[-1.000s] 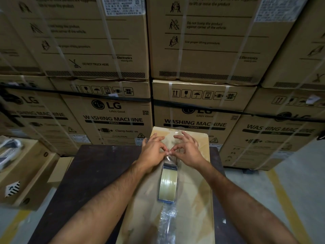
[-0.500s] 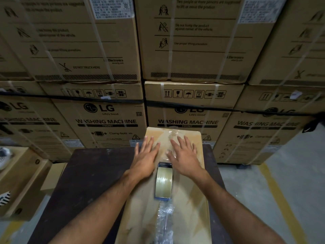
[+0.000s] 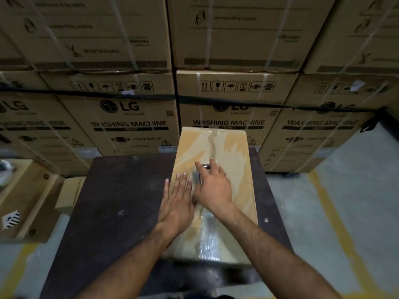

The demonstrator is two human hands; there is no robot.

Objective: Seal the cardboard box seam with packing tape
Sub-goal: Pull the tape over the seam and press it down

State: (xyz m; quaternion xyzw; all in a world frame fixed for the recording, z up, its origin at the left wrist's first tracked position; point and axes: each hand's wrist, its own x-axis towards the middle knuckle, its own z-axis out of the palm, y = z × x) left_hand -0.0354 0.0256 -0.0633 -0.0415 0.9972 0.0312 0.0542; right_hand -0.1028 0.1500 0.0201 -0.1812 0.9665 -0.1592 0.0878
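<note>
Left hand (image 3: 177, 201) lies flat, fingers spread, on the cardboard box (image 3: 235, 152) mid-frame on the dark surface (image 3: 116, 208). Right hand (image 3: 212, 186) just beside it covers the tape roll (image 3: 197, 176); can't tell if it's gripping. Shiny tape (image 3: 208, 240) runs down the seam toward the bottom.

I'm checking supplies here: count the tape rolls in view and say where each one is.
1. The tape roll stands on the cardboard box, mostly covered by the right hand, with the left hand flat beside it. Others may be hidden in the dark, blurred surroundings.
</note>
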